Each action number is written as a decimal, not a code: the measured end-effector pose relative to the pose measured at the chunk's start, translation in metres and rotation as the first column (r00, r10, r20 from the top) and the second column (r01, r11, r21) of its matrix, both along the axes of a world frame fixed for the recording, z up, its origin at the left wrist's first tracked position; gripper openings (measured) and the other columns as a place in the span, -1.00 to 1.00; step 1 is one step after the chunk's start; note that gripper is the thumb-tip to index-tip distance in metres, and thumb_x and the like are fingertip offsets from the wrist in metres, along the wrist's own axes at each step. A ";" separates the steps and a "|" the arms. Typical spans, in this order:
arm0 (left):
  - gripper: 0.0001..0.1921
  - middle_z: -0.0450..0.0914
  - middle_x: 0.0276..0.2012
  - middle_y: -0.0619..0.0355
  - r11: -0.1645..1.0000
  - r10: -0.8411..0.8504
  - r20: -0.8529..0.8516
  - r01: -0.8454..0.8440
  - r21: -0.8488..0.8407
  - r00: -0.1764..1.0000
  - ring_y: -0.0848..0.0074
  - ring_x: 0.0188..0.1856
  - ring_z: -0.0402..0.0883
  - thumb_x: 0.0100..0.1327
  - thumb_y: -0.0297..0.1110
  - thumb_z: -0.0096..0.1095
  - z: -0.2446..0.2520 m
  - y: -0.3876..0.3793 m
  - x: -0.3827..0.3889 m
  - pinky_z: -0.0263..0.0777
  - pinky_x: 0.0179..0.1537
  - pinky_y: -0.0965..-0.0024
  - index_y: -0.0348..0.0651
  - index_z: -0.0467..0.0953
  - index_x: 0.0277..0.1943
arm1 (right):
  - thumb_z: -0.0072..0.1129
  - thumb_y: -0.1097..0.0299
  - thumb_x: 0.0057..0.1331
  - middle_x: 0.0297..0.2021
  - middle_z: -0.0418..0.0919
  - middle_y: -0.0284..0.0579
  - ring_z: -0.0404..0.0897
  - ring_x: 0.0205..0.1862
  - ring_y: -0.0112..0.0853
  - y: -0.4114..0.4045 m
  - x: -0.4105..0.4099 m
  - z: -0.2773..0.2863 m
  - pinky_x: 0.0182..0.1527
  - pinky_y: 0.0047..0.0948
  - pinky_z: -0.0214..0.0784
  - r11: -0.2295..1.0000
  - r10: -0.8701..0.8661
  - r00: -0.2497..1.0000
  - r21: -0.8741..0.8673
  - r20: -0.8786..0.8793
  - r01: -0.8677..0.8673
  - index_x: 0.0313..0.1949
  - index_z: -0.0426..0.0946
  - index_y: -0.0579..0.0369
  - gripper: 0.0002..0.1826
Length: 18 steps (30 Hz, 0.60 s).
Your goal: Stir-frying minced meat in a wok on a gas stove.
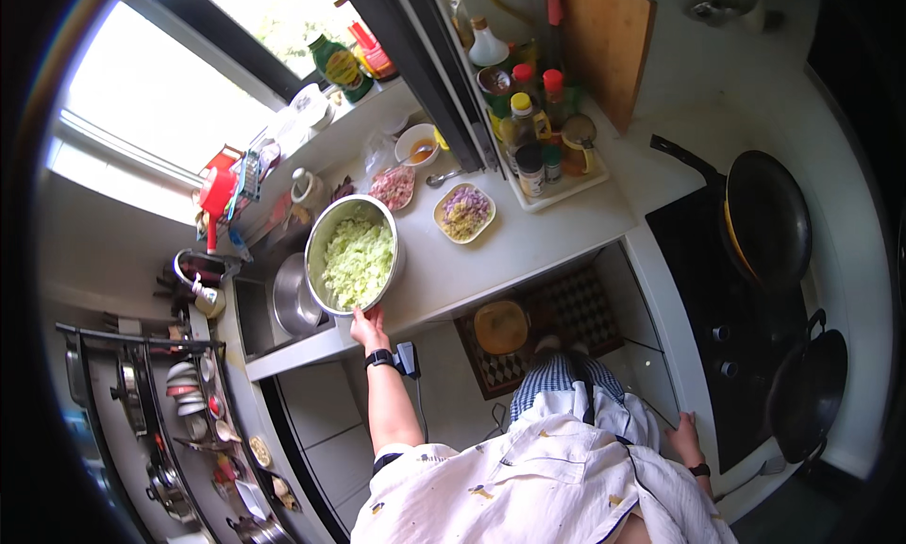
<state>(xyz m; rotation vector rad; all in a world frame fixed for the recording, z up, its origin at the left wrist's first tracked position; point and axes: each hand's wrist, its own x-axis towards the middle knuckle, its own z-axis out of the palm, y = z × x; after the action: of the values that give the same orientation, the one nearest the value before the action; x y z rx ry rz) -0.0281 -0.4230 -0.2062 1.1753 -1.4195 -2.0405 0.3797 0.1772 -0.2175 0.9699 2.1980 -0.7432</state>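
My left hand [369, 325] grips the near rim of a round metal bowl [398, 261] of chopped pale green vegetable [359, 262], at the counter beside the sink. My right hand [684, 434] hangs low at the right, near the counter edge by the cooktop; whether its fingers hold anything is unclear. Right of the bowl, a small dish [465, 240] bears chopped purple onion and a yellowish minced ingredient. Behind the bowl lie minced meat [393, 188] on a plate, a metal spoon [444, 179] and a white bowl [416, 163] with orange liquid and a spoon.
A metal basin [294, 296] sits in the sink. Seasoning bottles stand on a white tray [564, 194], before a wooden cutting board [609, 41]. A frying pan [768, 218] rests on the black cooktop [697, 310], with a wok [807, 395] nearer me. Dish racks stand at left.
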 end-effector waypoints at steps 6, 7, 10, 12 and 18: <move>-0.51 0.58 -0.33 -0.03 0.957 -0.256 0.230 0.280 -0.079 0.939 0.34 -0.35 0.64 0.37 0.06 -0.23 -0.012 0.092 0.002 0.51 -0.47 0.36 -0.31 0.37 -0.13 | 0.17 0.41 0.03 0.13 0.21 0.36 0.18 0.21 0.10 -0.023 0.033 -0.037 0.23 -0.16 0.08 0.977 -0.102 0.964 0.160 -0.247 0.144 0.05 0.26 0.34 -0.43; -0.54 0.58 -0.33 -0.03 0.891 -0.407 0.250 0.442 -0.105 0.879 0.35 -0.37 0.64 0.37 0.00 -0.19 -0.018 0.110 0.000 0.51 -0.48 0.40 -0.33 0.36 -0.12 | 0.16 0.42 0.04 0.08 0.27 0.32 0.23 0.18 0.08 -0.031 0.028 -0.031 0.20 -0.16 0.12 0.984 -0.132 0.963 0.083 -0.234 0.155 0.04 0.28 0.33 -0.45; -0.62 0.58 -0.29 -0.07 0.742 -0.660 0.188 0.671 0.010 0.727 0.32 -0.33 0.65 0.37 -0.16 -0.10 -0.040 0.148 -0.025 0.53 -0.45 0.47 -0.40 0.30 -0.05 | 0.17 0.43 0.06 -0.03 0.40 0.22 0.37 0.05 0.02 -0.055 0.038 -0.037 0.09 -0.18 0.24 0.985 -0.155 0.950 0.035 -0.272 0.170 0.00 0.34 0.30 -0.51; -0.63 0.58 -0.28 -0.07 0.726 -0.676 0.181 0.687 -0.001 0.715 0.33 -0.34 0.65 0.38 -0.18 -0.11 -0.053 0.161 -0.054 0.53 -0.45 0.47 -0.40 0.28 -0.02 | 0.19 0.42 0.06 -0.09 0.45 0.20 0.45 -0.02 -0.03 -0.073 0.035 -0.028 0.01 -0.21 0.30 0.965 -0.261 0.924 -0.063 -0.280 0.253 -0.06 0.40 0.28 -0.57; -0.67 0.56 -0.30 -0.06 0.705 -0.700 0.170 0.709 0.009 0.694 0.37 -0.42 0.64 0.37 -0.30 -0.10 -0.064 0.175 -0.112 0.49 -0.52 0.49 -0.37 0.18 0.05 | 0.20 0.39 0.07 -0.27 0.55 0.08 0.56 -0.22 -0.12 -0.106 0.099 -0.060 -0.18 -0.29 0.39 0.916 -0.398 0.902 -0.117 -0.165 0.383 -0.23 0.49 0.25 -0.73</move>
<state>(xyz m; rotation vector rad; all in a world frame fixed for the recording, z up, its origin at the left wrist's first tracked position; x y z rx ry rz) -0.1397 -0.2484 -0.2707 0.8378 -2.2720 -2.3853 0.4791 0.0710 -0.2771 1.3704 2.1283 -1.1399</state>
